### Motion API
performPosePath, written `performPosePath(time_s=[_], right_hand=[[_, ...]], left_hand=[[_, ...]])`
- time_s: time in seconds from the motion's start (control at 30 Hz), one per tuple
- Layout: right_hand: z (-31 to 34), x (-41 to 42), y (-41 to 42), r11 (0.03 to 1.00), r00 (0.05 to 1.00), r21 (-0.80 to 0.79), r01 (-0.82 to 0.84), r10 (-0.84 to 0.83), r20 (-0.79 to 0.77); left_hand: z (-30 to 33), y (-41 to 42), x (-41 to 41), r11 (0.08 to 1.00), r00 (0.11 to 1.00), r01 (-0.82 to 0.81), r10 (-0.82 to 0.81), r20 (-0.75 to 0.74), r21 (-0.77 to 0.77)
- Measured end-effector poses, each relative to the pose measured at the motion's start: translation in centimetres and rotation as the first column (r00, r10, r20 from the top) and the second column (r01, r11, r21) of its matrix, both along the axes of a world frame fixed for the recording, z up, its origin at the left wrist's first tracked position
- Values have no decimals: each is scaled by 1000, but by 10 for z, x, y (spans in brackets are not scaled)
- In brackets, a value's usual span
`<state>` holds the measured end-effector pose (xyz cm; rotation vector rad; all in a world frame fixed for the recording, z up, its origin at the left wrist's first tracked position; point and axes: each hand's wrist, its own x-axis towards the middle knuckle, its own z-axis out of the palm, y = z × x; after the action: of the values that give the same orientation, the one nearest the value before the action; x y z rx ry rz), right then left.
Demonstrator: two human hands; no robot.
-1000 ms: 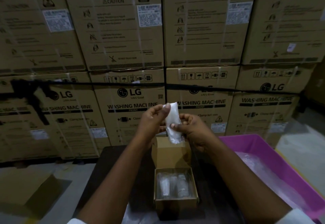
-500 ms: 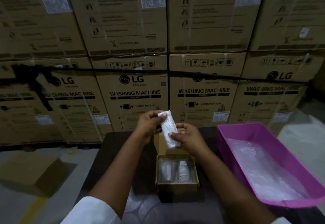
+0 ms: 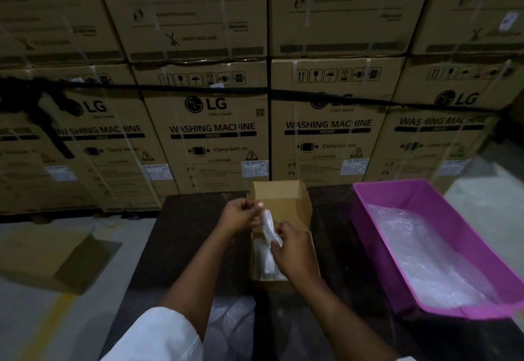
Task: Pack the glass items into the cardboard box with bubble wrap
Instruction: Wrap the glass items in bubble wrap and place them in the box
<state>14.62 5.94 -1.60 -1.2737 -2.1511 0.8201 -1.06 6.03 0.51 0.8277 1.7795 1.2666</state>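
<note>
A small open cardboard box stands on the dark table, its lid flap upright at the back. A bubble-wrapped glass item lies inside on the left. Just above the box opening I hold another bubble-wrapped glass item, tilted. My left hand pinches its top end and my right hand grips its lower end, covering the right part of the box interior.
A pink plastic tub with bubble wrap in it sits to the right on the table. More bubble wrap lies at the near table edge. Stacked washing machine cartons form a wall behind. A flat cardboard piece lies on the floor, left.
Both hands have lowered the wrapped item from chest height down to the box opening. The view has tilted down.
</note>
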Motion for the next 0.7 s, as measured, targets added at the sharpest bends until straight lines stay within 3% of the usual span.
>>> performPosePath(time_s=[0.2, 0.37, 0.7], right_hand=[[-27, -22, -1, 1000, 987, 2, 0, 0, 159], [-49, -31, -7, 999, 983, -28, -20, 25, 181], [-66, -32, -16, 979, 989, -204, -5, 34, 141]], left_hand=[[-31, 16, 0, 974, 947, -16, -58, -317, -225], [-48, 23, -2, 947, 919, -4, -123, -374, -321], [-65, 24, -7, 933, 836, 12, -207, -508, -361]])
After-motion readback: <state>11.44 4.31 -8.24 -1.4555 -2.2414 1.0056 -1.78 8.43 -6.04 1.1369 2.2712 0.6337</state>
